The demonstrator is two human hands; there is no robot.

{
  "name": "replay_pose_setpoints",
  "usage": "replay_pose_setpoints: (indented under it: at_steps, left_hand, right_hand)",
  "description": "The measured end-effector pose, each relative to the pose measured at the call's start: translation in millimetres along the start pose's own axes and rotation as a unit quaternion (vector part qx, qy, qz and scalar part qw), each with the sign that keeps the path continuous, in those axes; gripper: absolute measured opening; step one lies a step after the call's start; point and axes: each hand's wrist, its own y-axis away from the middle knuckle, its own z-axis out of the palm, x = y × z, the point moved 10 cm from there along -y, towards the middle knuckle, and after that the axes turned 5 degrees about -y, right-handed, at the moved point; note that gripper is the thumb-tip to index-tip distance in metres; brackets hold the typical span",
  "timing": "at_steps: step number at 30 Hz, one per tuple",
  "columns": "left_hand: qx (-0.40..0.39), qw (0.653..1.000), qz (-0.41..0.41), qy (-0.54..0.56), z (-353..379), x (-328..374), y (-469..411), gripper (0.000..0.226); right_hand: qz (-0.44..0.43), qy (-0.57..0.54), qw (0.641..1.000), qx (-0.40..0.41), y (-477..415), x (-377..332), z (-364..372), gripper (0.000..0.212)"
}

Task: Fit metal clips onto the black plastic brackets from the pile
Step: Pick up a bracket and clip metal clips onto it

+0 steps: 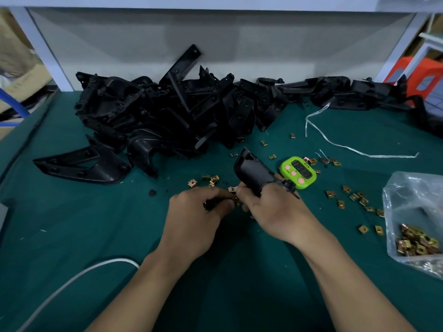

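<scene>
One big pile of black plastic brackets [167, 111] runs along the back of the desk [72, 224], too tangled to count, with one flat triangular bracket [81, 166] lying apart at its left foot. Loose metal clips lie scattered in front: about five in a cluster [211, 179] just beyond the hands, roughly a dozen more [359, 200] toward the right, and a heap of them in one clear plastic bag [414, 240] at the right edge. One green timer [298, 172] sits between the groups. The right hand [275, 212] is closed around the lower end of a single bracket [254, 171], which tilts up and away from it. The left hand [199, 212] is curled tight against the right, fingertips pinching a small clip [232, 188] at the bracket's lower edge (whether the clip is seated cannot be told). Both forearms reach in from the bottom. The desk is covered in dark green cloth, with a white cord [72, 281] at lower left, a pale plastic strip [347, 147] at right and a grey panel [215, 39] behind the pile.
</scene>
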Motion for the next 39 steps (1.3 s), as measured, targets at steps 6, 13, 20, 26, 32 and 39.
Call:
replay_pose_setpoints:
  at_steps: [6,13,20,26,32,39]
  left_hand:
    - [-0.012,0.999,-0.050,0.015,2.1,-15.7,-4.5,0.023]
    - [-0.052,0.997,-0.062,0.018,11.6,-20.0,-2.6,0.024]
    - [-0.077,0.987,-0.074,0.117,11.4,-18.5,-3.4,0.007]
    - [-0.072,0.978,-0.131,0.149,11.6,-24.7,-1.2,0.011]
    - [-0.009,0.996,-0.068,0.052,-2.8,-9.4,-1.6,0.027]
    - [0.039,0.999,0.012,0.036,-16.6,7.9,0.8,0.037]
  right_hand:
    - [-0.062,-0.124,0.990,-0.009,1.0,-13.0,-2.6,0.016]
    - [-0.131,-0.119,0.984,0.025,1.0,-22.0,-7.9,0.023]
    - [-0.166,-0.135,0.977,0.021,3.7,-28.9,-10.7,0.021]
    - [-0.179,-0.128,0.975,0.029,4.4,-31.6,-10.8,0.024]
    - [-0.195,-0.112,0.972,0.063,6.3,-35.4,-11.5,0.022]
    - [-0.188,-0.110,0.975,0.041,2.2,-35.6,-9.1,0.022]
